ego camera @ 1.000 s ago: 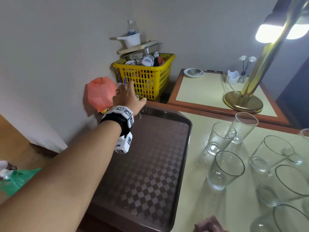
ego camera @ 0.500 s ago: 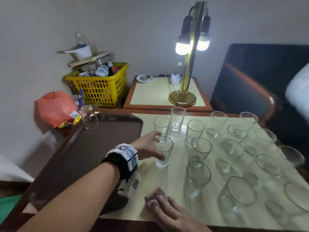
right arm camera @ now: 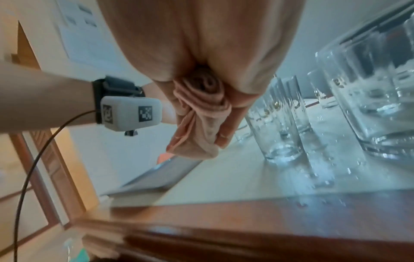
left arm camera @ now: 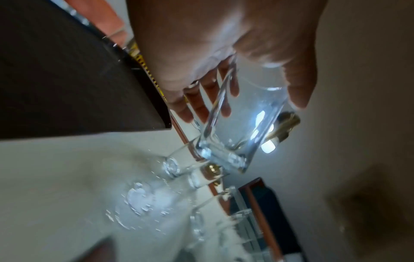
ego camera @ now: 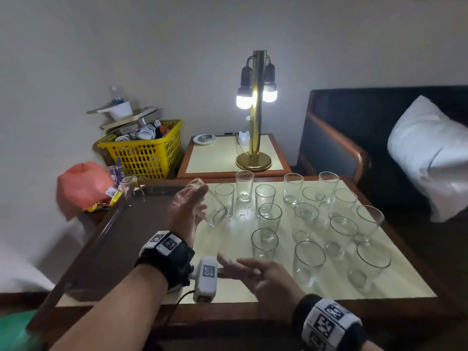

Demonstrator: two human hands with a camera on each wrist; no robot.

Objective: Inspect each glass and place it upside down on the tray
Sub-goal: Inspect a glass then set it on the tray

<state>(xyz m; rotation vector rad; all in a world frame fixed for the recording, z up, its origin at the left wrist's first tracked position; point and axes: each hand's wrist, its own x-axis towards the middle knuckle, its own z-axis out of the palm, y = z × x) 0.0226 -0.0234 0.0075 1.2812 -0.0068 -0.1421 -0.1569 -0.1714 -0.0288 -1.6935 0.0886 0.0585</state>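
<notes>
My left hand (ego camera: 193, 207) grips a clear glass (ego camera: 211, 210) and holds it tilted above the table, its thick base towards the other glasses. In the left wrist view the thumb and fingers (left arm camera: 197, 106) curl round that glass (left arm camera: 241, 124). Low near the table's front edge, my right hand (ego camera: 243, 268) clutches a bunched pink cloth (right arm camera: 199, 124). A dark brown tray (ego camera: 121, 236) lies on the left, and one glass (ego camera: 131, 190) stands upside down at its far left corner. Several upright glasses (ego camera: 269, 216) cover the cream tabletop.
A brass lamp (ego camera: 255, 153) is lit on the side table behind. Beyond the tray sit a yellow basket (ego camera: 144, 155) and an orange bag (ego camera: 81, 186). On the right is a dark armchair (ego camera: 354, 138) with a white pillow (ego camera: 430, 153).
My left hand left a glass at the tray's far corner, moved right to a glass on the table, then lifted and tilted it. My right hand came up over the front edge.
</notes>
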